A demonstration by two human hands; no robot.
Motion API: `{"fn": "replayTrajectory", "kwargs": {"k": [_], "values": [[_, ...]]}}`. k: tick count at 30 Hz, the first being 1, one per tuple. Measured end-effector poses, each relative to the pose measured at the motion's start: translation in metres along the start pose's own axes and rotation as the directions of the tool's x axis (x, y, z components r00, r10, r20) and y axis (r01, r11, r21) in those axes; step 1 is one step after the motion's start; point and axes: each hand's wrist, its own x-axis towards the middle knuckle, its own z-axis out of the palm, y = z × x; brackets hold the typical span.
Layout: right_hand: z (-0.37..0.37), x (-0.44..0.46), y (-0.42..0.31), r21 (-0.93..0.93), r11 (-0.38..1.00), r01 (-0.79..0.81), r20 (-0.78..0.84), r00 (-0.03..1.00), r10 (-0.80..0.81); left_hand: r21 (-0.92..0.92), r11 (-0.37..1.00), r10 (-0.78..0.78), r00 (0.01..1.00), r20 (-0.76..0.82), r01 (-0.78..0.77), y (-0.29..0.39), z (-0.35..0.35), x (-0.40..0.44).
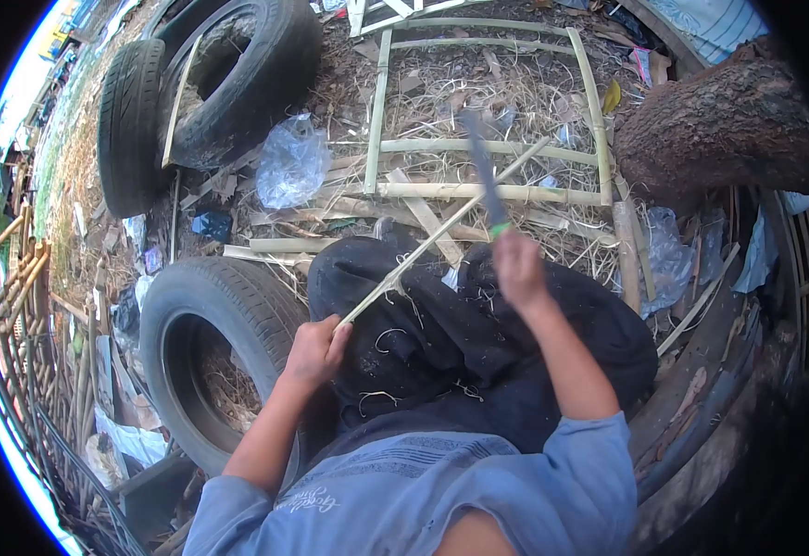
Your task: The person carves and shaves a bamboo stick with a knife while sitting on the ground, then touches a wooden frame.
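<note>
My left hand (316,350) is closed around the near end of a thin bamboo strip (411,260). From there the strip slants up and to the right over my lap, and fine shavings hang from it near its middle. In my right hand (519,269) is a long-bladed knife (485,170) with a bit of green at the handle. Its blade points up and away from me, blurred by motion, and crosses in front of the strip's far part. Whether blade and strip touch, I cannot tell. Pale shavings lie on my dark trousers (478,343).
A frame of bamboo slats (488,192) lies on the littered ground ahead. A tyre (168,324) stands at my left, and more tyres (131,130) are at the upper left. A thick tree trunk (714,120) is at the right. A clear plastic bag (295,162) lies left of the frame.
</note>
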Motion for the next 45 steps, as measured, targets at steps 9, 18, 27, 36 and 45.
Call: {"fn": "replayTrajectory", "kwargs": {"k": [9,18,27,36,45], "values": [[0.004,-0.001,-0.023,-0.045,0.999,0.012,-0.124,0.992,-0.017,-0.002,0.998,-0.068,0.981,0.184,0.070,0.001,-0.011,0.011],[0.010,-0.012,-0.018,0.016,0.997,-0.081,-0.024,0.996,0.082,0.046,0.985,-0.173,0.968,0.180,0.167,-0.002,-0.007,0.011],[0.007,-0.002,-0.017,0.031,0.997,-0.075,0.037,0.997,0.073,0.038,0.976,-0.217,0.957,0.194,0.214,-0.003,-0.006,0.013],[0.032,-0.024,-0.027,-0.078,0.997,-0.024,0.162,0.986,0.036,0.024,0.979,-0.202,0.963,0.179,0.201,0.001,-0.004,0.014],[0.045,-0.034,-0.028,-0.085,0.996,-0.037,0.136,0.990,0.048,0.023,0.972,-0.234,0.960,0.156,0.233,0.004,0.000,0.009]]}}
